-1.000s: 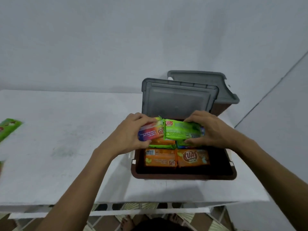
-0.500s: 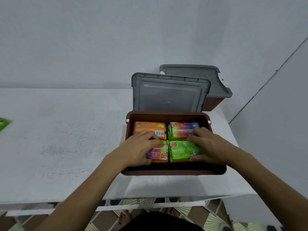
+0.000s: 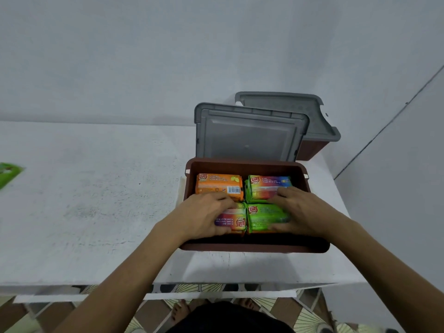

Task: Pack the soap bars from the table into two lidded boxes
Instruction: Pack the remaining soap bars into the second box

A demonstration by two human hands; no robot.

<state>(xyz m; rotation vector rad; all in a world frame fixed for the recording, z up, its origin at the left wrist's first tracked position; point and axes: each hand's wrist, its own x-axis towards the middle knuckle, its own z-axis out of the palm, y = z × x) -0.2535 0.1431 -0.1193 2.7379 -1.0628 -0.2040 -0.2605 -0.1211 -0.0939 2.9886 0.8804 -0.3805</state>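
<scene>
A brown box (image 3: 254, 247) stands open on the white table, its grey lid (image 3: 247, 135) tilted up behind it. Inside, an orange soap bar (image 3: 218, 186) and a rainbow-wrapped bar (image 3: 269, 186) fill the back row. My left hand (image 3: 204, 217) grips a second rainbow bar (image 3: 234, 219) at the front left, thumb under it and fingers over its far edge. My right hand (image 3: 302, 212) grips a green bar (image 3: 266, 216) at the front right. Both front bars lie on a lower layer, of which only an orange sliver shows.
A second brown box (image 3: 310, 150) with a grey lid (image 3: 288, 109) on it stands behind, near the table's right edge. One green soap bar (image 3: 8, 173) lies at the far left of the table (image 3: 96, 212). A wall rises close behind.
Both hands have lowered the rainbow bar and the green bar from above the box into its front row. Over the last half second they have held still.
</scene>
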